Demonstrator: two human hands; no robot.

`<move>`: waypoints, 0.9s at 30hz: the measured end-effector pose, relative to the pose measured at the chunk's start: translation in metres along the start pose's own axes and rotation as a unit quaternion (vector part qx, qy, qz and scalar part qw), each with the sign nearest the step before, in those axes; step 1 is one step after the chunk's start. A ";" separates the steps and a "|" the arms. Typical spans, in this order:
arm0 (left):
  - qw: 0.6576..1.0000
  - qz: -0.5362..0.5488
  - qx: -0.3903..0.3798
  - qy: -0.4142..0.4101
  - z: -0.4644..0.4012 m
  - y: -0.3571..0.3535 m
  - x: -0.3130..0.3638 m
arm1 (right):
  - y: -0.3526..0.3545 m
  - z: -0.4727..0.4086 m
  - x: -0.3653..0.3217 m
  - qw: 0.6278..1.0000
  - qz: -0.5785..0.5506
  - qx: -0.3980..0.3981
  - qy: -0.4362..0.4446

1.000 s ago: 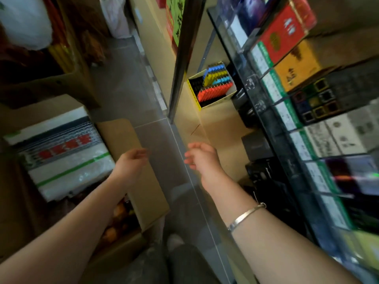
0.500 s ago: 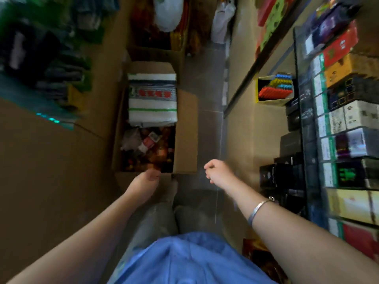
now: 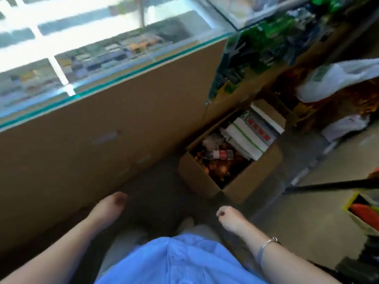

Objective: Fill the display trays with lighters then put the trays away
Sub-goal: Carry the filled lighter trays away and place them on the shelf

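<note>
1. Nearest: the person's blue shirt point(image 3: 180, 261) fills the bottom middle. Both forearms reach forward and down over a dark floor point(image 3: 155, 181).
2. Left hand point(image 3: 110, 206): near left, just beside the brown cabinet side point(image 3: 102, 140). Blurred; fingers look loosely curled, holding nothing. I cannot tell whether it touches the cabinet.
3. Right hand point(image 3: 229, 218): near right of middle, fingers curled in loosely, empty. A bracelet point(image 3: 268, 242) sits on that wrist.
4. Task item: a yellow tray point(image 3: 361, 214) with red and other coloured lighters sits at the far right edge, cut off by the frame, well apart from both hands. Judged: this tray is already filled and put away.
5. Middle distance: an open cardboard box point(image 3: 205, 181) of bottles and white packs stands on the floor, ahead and slightly right.
6. Open room: judged narrow. Floor runs between cabinet on the left and box on the right; wider floor lies right of the box.
7. Edge: the glass counter top point(image 3: 114, 74) overhangs far left, with a hard greenish rim.
8. Risk (judged): a foot catching the box corner, caused by the tight aisle.
9. Risk (judged): an elbow striking the glass rim when rising or turning.
10. A dark rod point(image 3: 328, 185) crosses on the right; a snag hazard for the right arm.
</note>
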State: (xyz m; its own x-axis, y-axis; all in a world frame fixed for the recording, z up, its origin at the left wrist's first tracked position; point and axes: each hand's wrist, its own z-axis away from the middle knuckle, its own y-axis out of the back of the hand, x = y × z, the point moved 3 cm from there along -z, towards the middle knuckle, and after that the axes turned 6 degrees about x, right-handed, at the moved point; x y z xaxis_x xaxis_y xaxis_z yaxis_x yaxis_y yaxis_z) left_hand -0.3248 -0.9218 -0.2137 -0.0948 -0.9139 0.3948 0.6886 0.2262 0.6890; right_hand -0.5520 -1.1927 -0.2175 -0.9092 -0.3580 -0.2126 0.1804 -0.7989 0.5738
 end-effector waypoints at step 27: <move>0.720 0.439 0.159 0.513 0.256 -0.090 -0.376 | -0.351 0.118 -0.452 0.669 0.566 -0.193 0.442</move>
State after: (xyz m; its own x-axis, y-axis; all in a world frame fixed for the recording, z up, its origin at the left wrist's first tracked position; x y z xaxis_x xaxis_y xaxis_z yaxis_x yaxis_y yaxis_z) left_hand -0.5349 -0.5123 -0.2683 0.9703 -0.1023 0.2190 -0.0561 0.7859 0.6158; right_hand -0.2485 -0.6935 -0.2297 0.4376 -0.8490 -0.2960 0.8037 0.2217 0.5522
